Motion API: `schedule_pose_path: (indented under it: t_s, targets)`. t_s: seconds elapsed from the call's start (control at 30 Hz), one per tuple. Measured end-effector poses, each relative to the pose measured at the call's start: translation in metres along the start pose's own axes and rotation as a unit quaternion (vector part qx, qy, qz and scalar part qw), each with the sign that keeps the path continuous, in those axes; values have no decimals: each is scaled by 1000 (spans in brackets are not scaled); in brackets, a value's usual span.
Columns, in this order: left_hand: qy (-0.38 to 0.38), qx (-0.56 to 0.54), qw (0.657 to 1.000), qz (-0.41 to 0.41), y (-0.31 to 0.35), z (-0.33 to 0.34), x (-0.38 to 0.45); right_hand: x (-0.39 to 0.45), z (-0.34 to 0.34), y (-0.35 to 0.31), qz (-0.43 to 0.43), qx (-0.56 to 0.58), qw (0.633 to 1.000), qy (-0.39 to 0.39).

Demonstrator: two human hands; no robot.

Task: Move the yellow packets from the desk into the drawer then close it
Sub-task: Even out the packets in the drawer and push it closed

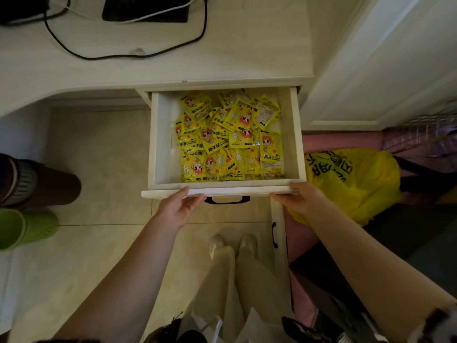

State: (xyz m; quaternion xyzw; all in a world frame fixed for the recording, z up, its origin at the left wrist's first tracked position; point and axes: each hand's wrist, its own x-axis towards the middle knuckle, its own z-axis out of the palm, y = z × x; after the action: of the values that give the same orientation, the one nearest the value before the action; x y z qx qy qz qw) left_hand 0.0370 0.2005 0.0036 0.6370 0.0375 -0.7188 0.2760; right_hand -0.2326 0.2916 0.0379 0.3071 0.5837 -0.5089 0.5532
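green bin: lying on the floor at the far left, below a dark brown container.
desk: pale top with a black cable looping across it; no packets seen on the part in view.
left hand: fingers curled up under the front panel of the drawer, thumb on its top edge, left of the black handle.
drawer: pulled well out from under the desk, white inside.
yellow packets: a loose heap covering the drawer floor, more toward its right side, overlapping one another.
right hand: gripping the right front corner of the drawer panel, thumb over the top edge.
yellow plastic bag: just beside the drawer on the right, black printing on it.
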Motion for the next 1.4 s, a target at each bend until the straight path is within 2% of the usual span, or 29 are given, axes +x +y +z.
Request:
schedule_pose_path:
  t_s: [0.33,0.83,1.07,1.4]
  targets:
    - [10,11,999,34,25,36,7,2,36,-27,12,-6,1000,6]
    - [-7,2,999,36,92,103,43,48,106,-82,-39,-70,997,-8]
    - [-31,19,999,39,126,136,61,63,135,-96,-98,-37,994,-5]
    - [-71,59,995,45,158,167,78,79,176,-126,-102,-54,993,-5]
